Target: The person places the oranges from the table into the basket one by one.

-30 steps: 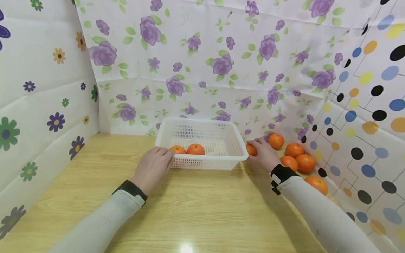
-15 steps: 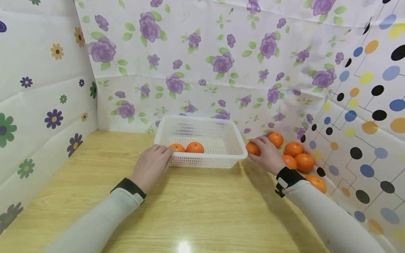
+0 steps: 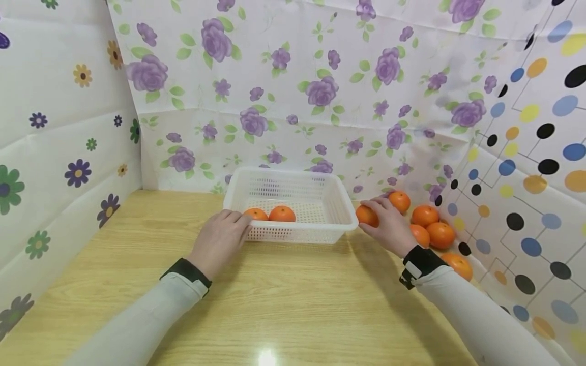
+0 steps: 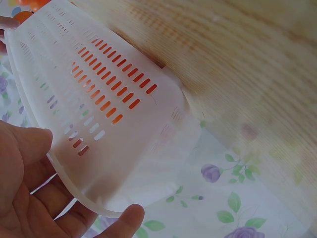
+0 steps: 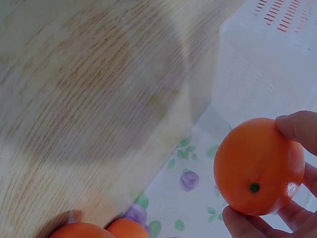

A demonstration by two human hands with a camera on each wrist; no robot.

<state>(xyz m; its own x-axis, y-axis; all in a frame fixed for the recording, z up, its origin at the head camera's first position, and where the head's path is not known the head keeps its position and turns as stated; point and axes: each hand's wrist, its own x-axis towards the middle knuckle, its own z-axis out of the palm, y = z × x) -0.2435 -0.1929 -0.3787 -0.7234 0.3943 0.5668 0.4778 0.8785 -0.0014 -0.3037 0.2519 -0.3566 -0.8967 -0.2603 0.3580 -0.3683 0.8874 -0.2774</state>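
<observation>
1. Tabletop, pale wood-grain, runs under everything.
2. Right side: five loose round orange fruits, strung from the right sleeve back toward the far cloth.
3. Left hand holds the basket's near left rim corner, fingers spread about it.
4. Right hand pinches one glossy round orange fruit between thumb and fingers, just beside the basket's right end, outside it. Contact with wood: cannot tell.
5. White rectangular perforated plastic basket, upright; two orange fruits inside, near left, side by side.
6. Far: white cloth with purple roses.
7. Risks, my judgement: smooth skin could slip from the fingertips and roll; a low sideways shift could bump the right rim and shove the basket; hard pressure on the left corner could tilt it.
8. Right wrist view shows the held fruit's dark green stem spot, unseen from the head. Left wrist shows orange through the wall slots; only the head view gives both basket fruits from above.
</observation>
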